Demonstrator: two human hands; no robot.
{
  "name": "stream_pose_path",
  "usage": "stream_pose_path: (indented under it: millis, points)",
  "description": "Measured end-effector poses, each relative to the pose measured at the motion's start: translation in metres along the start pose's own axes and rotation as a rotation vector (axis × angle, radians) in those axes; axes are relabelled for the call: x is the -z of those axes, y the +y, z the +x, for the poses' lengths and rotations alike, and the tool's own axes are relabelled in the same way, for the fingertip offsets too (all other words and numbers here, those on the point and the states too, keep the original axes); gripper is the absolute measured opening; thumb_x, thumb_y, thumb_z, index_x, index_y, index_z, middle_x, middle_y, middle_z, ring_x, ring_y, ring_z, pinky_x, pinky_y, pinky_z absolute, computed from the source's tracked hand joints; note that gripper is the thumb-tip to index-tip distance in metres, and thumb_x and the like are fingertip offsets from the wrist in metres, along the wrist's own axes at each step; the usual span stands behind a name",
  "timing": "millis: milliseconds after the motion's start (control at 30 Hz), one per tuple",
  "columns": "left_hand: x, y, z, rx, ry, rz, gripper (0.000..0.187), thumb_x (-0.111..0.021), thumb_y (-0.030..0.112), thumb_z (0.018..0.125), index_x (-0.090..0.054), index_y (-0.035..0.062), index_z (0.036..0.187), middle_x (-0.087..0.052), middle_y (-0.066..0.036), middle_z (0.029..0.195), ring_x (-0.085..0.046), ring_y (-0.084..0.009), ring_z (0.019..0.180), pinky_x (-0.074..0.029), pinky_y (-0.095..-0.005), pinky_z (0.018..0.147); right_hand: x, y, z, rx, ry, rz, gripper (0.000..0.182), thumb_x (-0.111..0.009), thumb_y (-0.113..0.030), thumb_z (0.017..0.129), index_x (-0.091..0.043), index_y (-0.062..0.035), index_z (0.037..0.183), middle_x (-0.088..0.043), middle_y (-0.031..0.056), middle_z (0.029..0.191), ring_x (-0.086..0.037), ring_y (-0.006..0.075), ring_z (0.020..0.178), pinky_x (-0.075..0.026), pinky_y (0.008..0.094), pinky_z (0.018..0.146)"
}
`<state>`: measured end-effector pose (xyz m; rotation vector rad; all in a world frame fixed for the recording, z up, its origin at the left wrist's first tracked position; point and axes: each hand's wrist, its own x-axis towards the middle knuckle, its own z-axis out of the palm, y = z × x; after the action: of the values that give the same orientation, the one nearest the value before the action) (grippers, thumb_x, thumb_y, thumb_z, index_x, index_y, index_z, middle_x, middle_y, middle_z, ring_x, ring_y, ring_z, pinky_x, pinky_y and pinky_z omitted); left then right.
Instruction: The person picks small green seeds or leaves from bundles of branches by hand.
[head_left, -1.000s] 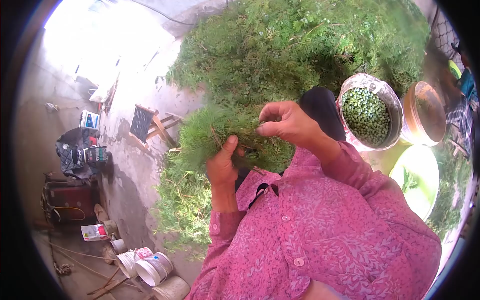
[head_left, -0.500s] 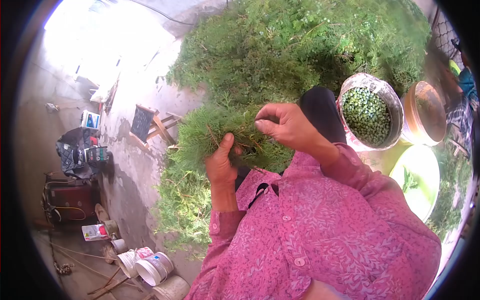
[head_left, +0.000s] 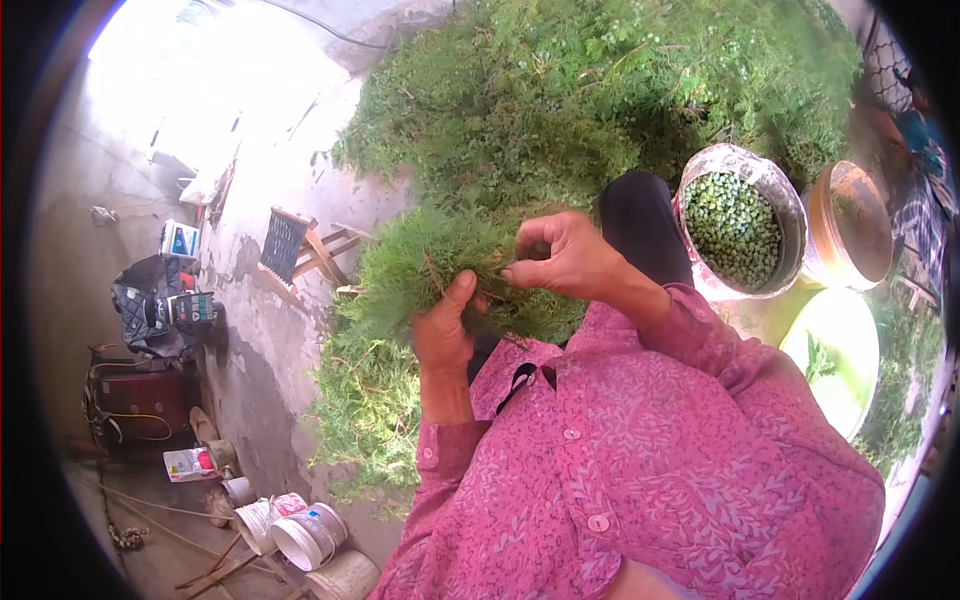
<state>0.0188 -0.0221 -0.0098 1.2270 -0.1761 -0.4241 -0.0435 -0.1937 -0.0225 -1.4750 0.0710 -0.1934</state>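
My left hand [head_left: 443, 332] is closed round a leafy evergreen branch [head_left: 405, 265], with the thumb on top of its stems. Over the right part of that branch, my right hand [head_left: 572, 262] makes a pinch with thumb and forefinger; its fingertips are at the foliage, and whatever is between them is too small to make out. To the right of my knee stands a stained bucket [head_left: 690, 270] holding many small green cones [head_left: 735, 225].
A large heap of evergreen branches [head_left: 500, 110] lies ahead. Right of the bucket are a tan bucket [head_left: 815, 240] and a pale green basin [head_left: 845, 390] with a sprig inside. A folding stool [head_left: 285, 245] and white buckets [head_left: 305, 540] stand on the left.
My right hand has come slightly down and left, its fingertips now at the foliage near my left thumb. The left hand keeps its hold on the branch.
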Motion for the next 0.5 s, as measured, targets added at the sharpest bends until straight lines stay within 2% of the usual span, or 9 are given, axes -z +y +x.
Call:
stream_pose_path:
  millis: [67, 200, 267, 300, 333, 400, 433, 500]
  points:
    - [0.001, 0.001, 0.001, 0.023, 0.01, -0.001, 0.027, -0.07, 0.008, 0.073, -0.057, 0.0038, 0.097, -0.06, -0.005, 0.08, -0.054, -0.014, 0.06, -0.045, -0.0253, 0.051, 0.002, -0.012, -0.003, -0.131, -0.154, -0.03, 0.014, -0.067, -0.015, 0.073, -0.061, -0.0025, 0.073, -0.054, -0.0043, 0.062, -0.043, 0.0014, 0.056, -0.033, 0.0209, 0.047]
    - [0.0, -0.001, 0.0, 0.02, 0.014, 0.004, 0.027, -0.07, 0.008, 0.073, -0.057, 0.004, 0.097, -0.06, -0.005, 0.08, -0.054, -0.0142, 0.06, -0.044, -0.0254, 0.051, 0.006, -0.012, -0.009, -0.1, -0.175, -0.065, 0.016, -0.062, -0.017, 0.075, -0.059, -0.0021, 0.071, -0.051, -0.0036, 0.058, -0.04, 0.0015, 0.05, -0.03, 0.0208, 0.043]
    - [0.0, 0.001, -0.001, 0.131, 0.246, -0.019, 0.028, -0.071, 0.008, 0.072, -0.058, 0.0042, 0.096, -0.059, -0.005, 0.08, -0.054, -0.0146, 0.06, -0.044, -0.0263, 0.05, 0.023, -0.016, -0.014, -0.279, -0.289, 0.428, 0.018, -0.058, -0.02, 0.076, -0.058, -0.0026, 0.07, -0.046, -0.0034, 0.053, -0.039, 0.0033, 0.047, -0.029, 0.021, 0.041]
    - [0.007, 0.003, 0.001, 0.132, 0.248, -0.02, 0.028, -0.071, 0.008, 0.072, -0.058, 0.0042, 0.096, -0.059, -0.005, 0.08, -0.054, -0.0146, 0.06, -0.044, -0.0263, 0.05, 0.033, 0.004, -0.013, -0.257, -0.335, 0.558, 0.018, -0.055, -0.02, 0.077, -0.058, -0.0017, 0.077, -0.048, -0.0001, 0.057, -0.042, 0.0053, 0.048, -0.029, 0.02, 0.039]
    - [0.019, 0.005, 0.005, 0.115, 0.247, -0.042, 0.029, -0.071, 0.008, 0.071, -0.057, 0.0042, 0.097, -0.059, -0.005, 0.08, -0.054, -0.0148, 0.06, -0.044, -0.0263, 0.05, 0.036, 0.006, -0.015, -0.258, -0.335, 0.557, 0.018, -0.055, -0.02, 0.077, -0.058, -0.0017, 0.077, -0.048, -0.0001, 0.057, -0.042, 0.0053, 0.048, -0.029, 0.02, 0.039]
    - [0.024, 0.005, 0.008, 0.098, 0.245, -0.064, 0.03, -0.071, 0.007, 0.071, -0.057, 0.0041, 0.097, -0.059, -0.005, 0.08, -0.054, -0.015, 0.06, -0.045, -0.0263, 0.05, 0.038, 0.007, -0.017, -0.196, -0.23, 0.897, 0.016, -0.056, -0.016, 0.078, -0.057, -0.0022, 0.086, -0.053, 0.0028, 0.065, -0.049, 0.0064, 0.055, -0.03, 0.018, 0.039]
    - [0.021, 0.005, 0.006, 0.062, 0.205, -0.019, 0.031, -0.071, 0.006, 0.071, -0.057, 0.004, 0.098, -0.059, -0.005, 0.08, -0.054, -0.015, 0.06, -0.045, -0.026, 0.05, 0.039, 0.004, -0.017, -0.174, -0.228, 0.933, 0.017, -0.053, -0.014, 0.081, -0.056, -0.0021, 0.092, -0.056, 0.005, 0.074, -0.053, 0.0075, 0.059, -0.033, 0.0173, 0.039]
    - [0.015, 0.003, 0.003, 0.027, 0.162, 0.028, 0.032, -0.071, 0.006, 0.071, -0.056, 0.0039, 0.099, -0.059, -0.006, 0.081, -0.054, -0.0151, 0.061, -0.045, -0.0258, 0.05, 0.038, -0.01, -0.014, -0.189, -0.189, 0.873, 0.015, -0.052, -0.013, 0.082, -0.056, -0.0023, 0.093, -0.057, 0.0048, 0.074, -0.054, 0.0074, 0.059, -0.034, 0.0169, 0.04]
